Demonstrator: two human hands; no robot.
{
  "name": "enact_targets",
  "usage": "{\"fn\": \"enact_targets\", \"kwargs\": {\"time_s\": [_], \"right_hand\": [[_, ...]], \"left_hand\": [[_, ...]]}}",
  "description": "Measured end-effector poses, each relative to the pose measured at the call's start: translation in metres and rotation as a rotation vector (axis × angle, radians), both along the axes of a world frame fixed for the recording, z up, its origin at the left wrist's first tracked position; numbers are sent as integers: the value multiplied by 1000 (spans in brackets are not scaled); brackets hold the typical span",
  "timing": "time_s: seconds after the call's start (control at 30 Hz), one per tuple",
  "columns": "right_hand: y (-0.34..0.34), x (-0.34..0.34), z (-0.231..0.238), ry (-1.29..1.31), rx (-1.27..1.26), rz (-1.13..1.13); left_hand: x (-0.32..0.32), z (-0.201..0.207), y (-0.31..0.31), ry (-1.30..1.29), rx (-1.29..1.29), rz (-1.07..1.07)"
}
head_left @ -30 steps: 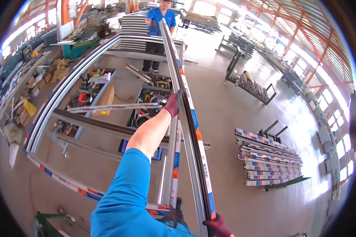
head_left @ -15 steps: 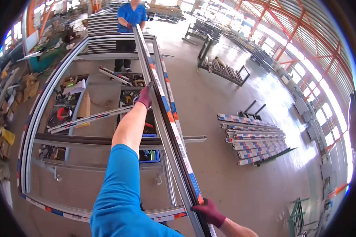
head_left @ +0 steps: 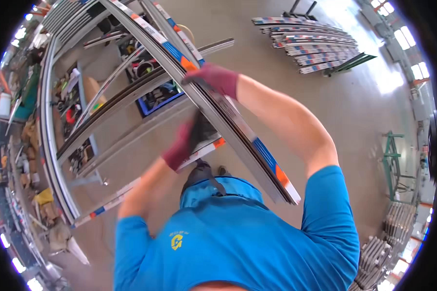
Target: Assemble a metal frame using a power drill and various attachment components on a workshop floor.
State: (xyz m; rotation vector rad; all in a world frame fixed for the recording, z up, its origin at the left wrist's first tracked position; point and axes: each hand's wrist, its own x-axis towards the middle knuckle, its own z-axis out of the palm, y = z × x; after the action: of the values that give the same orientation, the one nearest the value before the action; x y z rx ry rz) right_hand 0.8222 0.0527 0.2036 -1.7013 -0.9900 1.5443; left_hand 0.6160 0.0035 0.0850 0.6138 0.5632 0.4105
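A long aluminium profile (head_left: 240,145), grey and dark with striped protective film along one side, slants from the upper left to the lower middle. My right hand (head_left: 213,80), in a maroon glove, has its fingers wrapped over the profile from above. On the profile's left side is my left hand (head_left: 187,140), gloved in maroon with a dark palm. Motion smears its fingers, and whether they touch the profile is unclear. Beneath lies a large rectangular aluminium frame (head_left: 47,145) with dark crossbars (head_left: 114,106), and the long profile crosses over its right side.
Bundled profiles with striped film (head_left: 310,46) lie on a stand at the upper right. A blue crate (head_left: 162,107) and a tray of tools and parts (head_left: 75,97) show through the frame. A green metal stand (head_left: 391,157) is at right; more profiles (head_left: 374,257) lie lower right.
The view has tipped down toward my body. My right hand has moved up along the profile; my left has come back from it to its left side. The person at the far end has left view.
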Motion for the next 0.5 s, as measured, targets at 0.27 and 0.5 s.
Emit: {"fn": "enact_targets", "kwargs": {"time_s": [0.27, 0.5], "right_hand": [[-4, -74, 6, 355, 189, 69], [-74, -157, 23, 277, 172, -161]], "left_hand": [[-40, 54, -89, 459, 713, 484], [-93, 63, -83, 190, 309, 635]]}}
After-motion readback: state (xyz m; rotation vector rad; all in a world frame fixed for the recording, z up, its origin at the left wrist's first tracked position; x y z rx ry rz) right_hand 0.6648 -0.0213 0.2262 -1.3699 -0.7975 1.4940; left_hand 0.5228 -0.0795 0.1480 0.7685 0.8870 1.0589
